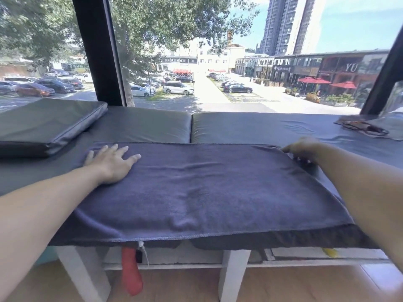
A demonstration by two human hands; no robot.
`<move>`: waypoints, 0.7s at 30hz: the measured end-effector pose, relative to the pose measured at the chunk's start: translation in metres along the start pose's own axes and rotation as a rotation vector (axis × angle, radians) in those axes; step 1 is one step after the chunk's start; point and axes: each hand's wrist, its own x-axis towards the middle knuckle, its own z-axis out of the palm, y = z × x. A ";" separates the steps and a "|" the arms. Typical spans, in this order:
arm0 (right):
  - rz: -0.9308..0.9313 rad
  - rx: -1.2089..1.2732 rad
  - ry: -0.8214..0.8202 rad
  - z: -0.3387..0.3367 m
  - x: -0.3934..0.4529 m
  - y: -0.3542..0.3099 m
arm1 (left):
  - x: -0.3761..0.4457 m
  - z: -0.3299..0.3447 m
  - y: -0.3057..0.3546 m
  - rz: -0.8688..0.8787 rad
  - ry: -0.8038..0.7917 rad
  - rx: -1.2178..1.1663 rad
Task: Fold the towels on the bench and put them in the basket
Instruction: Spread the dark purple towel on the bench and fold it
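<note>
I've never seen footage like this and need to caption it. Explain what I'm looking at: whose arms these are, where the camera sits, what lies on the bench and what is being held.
There is no machine here: a person wears a camera on the head, looking forward and down, so both bare arms reach in from below. A dark blue towel lies spread on a grey cushioned bench beneath a window. The left hand rests flat on the towel with fingers spread. The right hand pinches the towel's far right corner. A loose grey cushion lies at the far left. No basket is in view.
</note>
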 end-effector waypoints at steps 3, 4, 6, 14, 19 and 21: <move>0.010 0.052 0.064 0.002 0.000 -0.004 | 0.006 0.010 -0.004 -0.026 -0.024 0.046; -0.001 0.059 0.084 0.002 -0.001 -0.006 | 0.006 0.011 -0.005 -0.030 -0.027 0.051; -0.057 0.072 0.193 0.001 0.006 -0.008 | 0.005 0.013 -0.006 -0.027 -0.030 0.056; -0.204 -0.288 0.386 0.016 0.016 -0.011 | 0.005 0.016 -0.007 -0.038 -0.033 0.061; -0.398 -0.458 0.441 0.028 0.006 -0.023 | 0.005 0.014 -0.006 -0.047 -0.042 0.048; -0.497 -0.473 0.233 0.037 -0.003 -0.030 | 0.005 0.012 -0.005 -0.049 -0.041 0.024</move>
